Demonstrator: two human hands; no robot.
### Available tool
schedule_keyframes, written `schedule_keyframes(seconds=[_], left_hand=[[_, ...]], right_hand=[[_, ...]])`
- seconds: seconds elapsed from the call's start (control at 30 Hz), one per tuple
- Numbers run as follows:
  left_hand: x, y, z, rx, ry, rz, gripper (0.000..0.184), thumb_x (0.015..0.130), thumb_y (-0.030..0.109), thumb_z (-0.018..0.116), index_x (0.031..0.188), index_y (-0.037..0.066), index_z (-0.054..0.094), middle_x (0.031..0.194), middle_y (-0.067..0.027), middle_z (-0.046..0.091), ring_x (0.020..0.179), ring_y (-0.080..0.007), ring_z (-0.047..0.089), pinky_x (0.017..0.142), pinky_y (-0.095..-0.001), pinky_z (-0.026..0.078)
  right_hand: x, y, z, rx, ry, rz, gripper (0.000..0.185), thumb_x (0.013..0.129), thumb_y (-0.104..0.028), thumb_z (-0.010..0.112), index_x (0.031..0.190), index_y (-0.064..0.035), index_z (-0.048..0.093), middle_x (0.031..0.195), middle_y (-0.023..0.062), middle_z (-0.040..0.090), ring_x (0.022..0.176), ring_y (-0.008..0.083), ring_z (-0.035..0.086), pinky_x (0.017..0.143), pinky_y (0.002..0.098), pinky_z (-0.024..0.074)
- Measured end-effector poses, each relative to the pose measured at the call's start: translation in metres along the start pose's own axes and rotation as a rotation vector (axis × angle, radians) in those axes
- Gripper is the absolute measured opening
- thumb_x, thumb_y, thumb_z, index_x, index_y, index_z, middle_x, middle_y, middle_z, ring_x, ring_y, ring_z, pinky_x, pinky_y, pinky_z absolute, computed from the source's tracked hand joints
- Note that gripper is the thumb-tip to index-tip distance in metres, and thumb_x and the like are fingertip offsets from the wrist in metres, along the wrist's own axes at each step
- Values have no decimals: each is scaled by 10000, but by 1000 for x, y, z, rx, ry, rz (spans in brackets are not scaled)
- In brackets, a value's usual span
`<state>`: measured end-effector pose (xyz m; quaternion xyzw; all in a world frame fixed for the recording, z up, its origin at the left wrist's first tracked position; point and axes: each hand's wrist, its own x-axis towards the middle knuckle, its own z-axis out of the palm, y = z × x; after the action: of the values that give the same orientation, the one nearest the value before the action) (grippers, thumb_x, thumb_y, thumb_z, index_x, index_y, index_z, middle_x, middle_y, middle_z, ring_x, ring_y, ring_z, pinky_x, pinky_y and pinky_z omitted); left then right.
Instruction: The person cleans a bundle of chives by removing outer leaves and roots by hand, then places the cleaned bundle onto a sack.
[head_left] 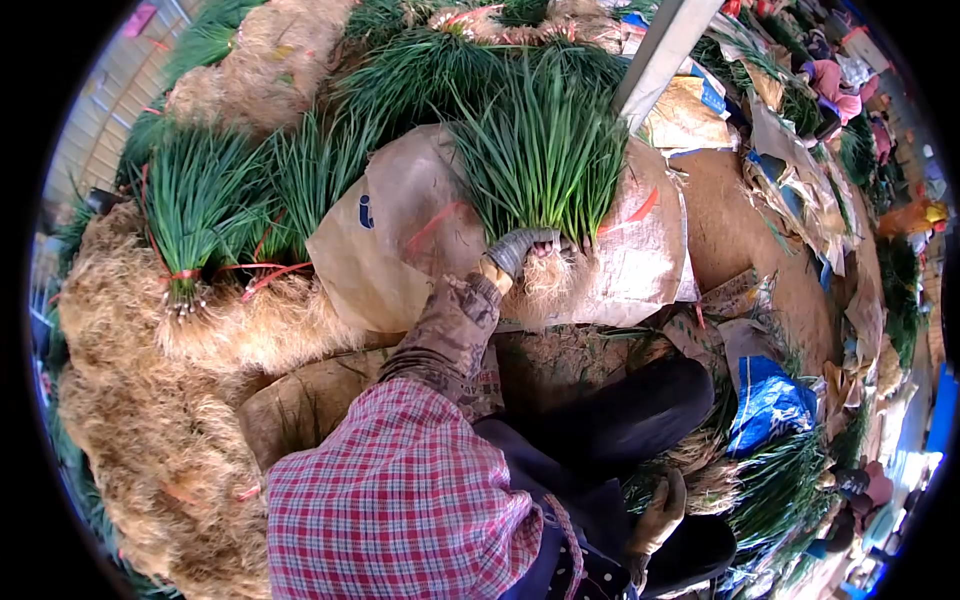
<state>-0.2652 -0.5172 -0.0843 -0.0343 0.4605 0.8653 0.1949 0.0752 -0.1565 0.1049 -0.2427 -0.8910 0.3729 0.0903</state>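
Observation:
My left hand point(520, 252), in a grey and tan glove, is closed round the lower stems of a bunch of green plants point(545, 150). The bunch lies on a pale sack point(400, 230), its leaves fanned away from me and its tan roots point(548, 278) hanging out below the hand. Lower right, beside my dark-clad knee, my right hand point(660, 515) wears a tan glove. Its fingers are close together, and whether anything is between them is hidden. Green leaves and loose roots point(710, 485) lie near it.
Bundles tied with red bands point(185, 270) stand at the left, above a big heap of tan roots point(150, 430). A metal post point(668, 60) rises beyond the sack. A blue bag point(770, 405) lies to the right. Other people point(835, 90) are at the far right.

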Motion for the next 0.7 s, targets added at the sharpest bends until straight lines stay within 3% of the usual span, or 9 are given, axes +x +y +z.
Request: schedule_keyframes(seconds=[0.1, 0.13, 0.17, 0.2, 0.27, 0.33, 0.43, 0.6, 0.7], left_hand=[[-32, 36, 37, 9, 244, -18, 270, 729, 331, 754, 682, 83, 658, 673, -15, 620, 612, -100, 536, 603, -194, 415], [-44, 40, 45, -34, 211, 140, 318, 660, 344, 807, 740, 78, 653, 700, -24, 622, 591, -107, 529, 608, -197, 420], [-58, 55, 62, -9, 344, 177, 535, 664, 331, 809, 1029, -1, 603, 756, -49, 632, 675, -154, 572, 719, -272, 469], [-62, 50, 61, 20, 466, 205, 588, 695, 279, 790, 1128, -22, 529, 946, -120, 599, 781, -209, 600, 736, -307, 499], [-71, 33, 45, 434, 737, 359, 716, 719, 235, 777, 1259, -53, 406, 1184, -213, 523, 965, -285, 594, 795, -356, 513], [-77, 6, 17, 1220, 981, 599, 852, 702, 251, 791, 1324, -76, 309, 1280, -255, 438, 1119, -326, 524, 880, -385, 483], [-117, 18, 58, 1026, 984, 175, 944, 657, 346, 813, 1316, -105, 308, 1282, -276, 432, 1217, -350, 430, 985, -399, 400], [-100, -35, 24, 1114, 968, 248, 1006, 617, 434, 822, 1325, -76, 321, 1314, -251, 419, 1239, -360, 403, 1012, -408, 352], [-96, 22, 62, 913, 814, 224, 964, 604, 413, 836, 1289, -72, 363, 1295, -240, 442, 1217, -349, 429, 997, -414, 364]], right_hand=[[5, -4, 1, 11, -20, -18, 307, 911, -87, 494, 1166, 79, 540, 1132, 196, 600, 1024, 261, 584, 905, 329, 457], [2, -4, 0, 8, -28, -16, 306, 911, -84, 492, 1166, 79, 539, 1131, 193, 601, 1024, 259, 584, 904, 329, 457], [0, -4, -1, 29, -29, 9, 304, 910, -80, 492, 1165, 80, 540, 1130, 190, 602, 1023, 257, 583, 902, 328, 458], [0, -5, 0, 50, -29, 33, 303, 909, -77, 493, 1163, 80, 541, 1129, 187, 603, 1022, 255, 583, 900, 328, 459], [-1, -3, 3, 76, -34, 64, 299, 907, -70, 493, 1161, 78, 544, 1125, 183, 605, 1019, 249, 583, 896, 325, 460], [0, 4, 7, 83, -36, 76, 295, 905, -65, 493, 1159, 75, 547, 1122, 179, 607, 1014, 241, 583, 893, 322, 460], [1, 2, 10, 55, -45, 17, 291, 902, -62, 494, 1155, 69, 555, 1114, 173, 610, 1005, 235, 584, 890, 317, 457], [0, -2, 9, 90, -61, 82, 286, 895, -58, 497, 1145, 64, 563, 1097, 159, 617, 994, 236, 585, 887, 312, 452], [0, 1, 9, 71, -69, 48, 286, 896, -65, 495, 1143, 62, 564, 1096, 157, 618, 994, 240, 585, 890, 316, 450]])
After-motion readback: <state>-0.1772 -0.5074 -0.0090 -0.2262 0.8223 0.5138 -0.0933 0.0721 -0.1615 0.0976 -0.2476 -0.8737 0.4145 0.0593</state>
